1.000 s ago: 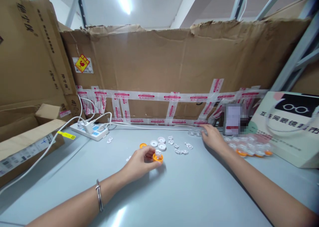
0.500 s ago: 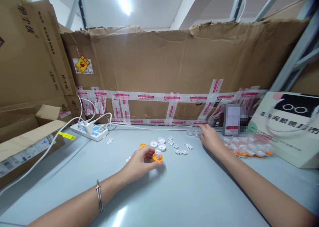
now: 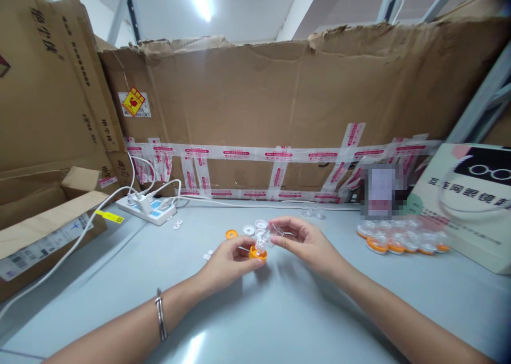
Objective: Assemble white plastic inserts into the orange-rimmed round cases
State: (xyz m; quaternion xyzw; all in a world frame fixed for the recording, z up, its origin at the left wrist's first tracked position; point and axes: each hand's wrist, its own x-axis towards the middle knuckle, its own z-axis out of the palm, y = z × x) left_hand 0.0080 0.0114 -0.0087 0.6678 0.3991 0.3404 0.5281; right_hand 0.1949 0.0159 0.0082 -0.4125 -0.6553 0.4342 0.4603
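Observation:
My left hand [image 3: 229, 262] grips an orange round base [image 3: 257, 254] by its side, just above the table. A small white toothed part [image 3: 260, 243] stands up in the middle of that base. Between the thumb and fingers of my right hand [image 3: 303, 239] is a clear plastic dome [image 3: 276, 233], tilted close above the base on its right. Whether dome and base touch, I cannot tell. Behind my hands lie white round caps [image 3: 248, 230] and another orange ring [image 3: 231, 234]. My right hand hides the small white parts that lay there.
More clear domes [image 3: 313, 212] lie at the back by the white cable. At right, several assembled orange and white pieces with clear tops [image 3: 403, 236] sit before a paper bag [image 3: 463, 209]. A power strip [image 3: 147, 209] and an opened carton [image 3: 48, 231] are at left.
My right hand has come back from the rear of the table with a clear dome and now meets my left hand. The left still holds the orange base.

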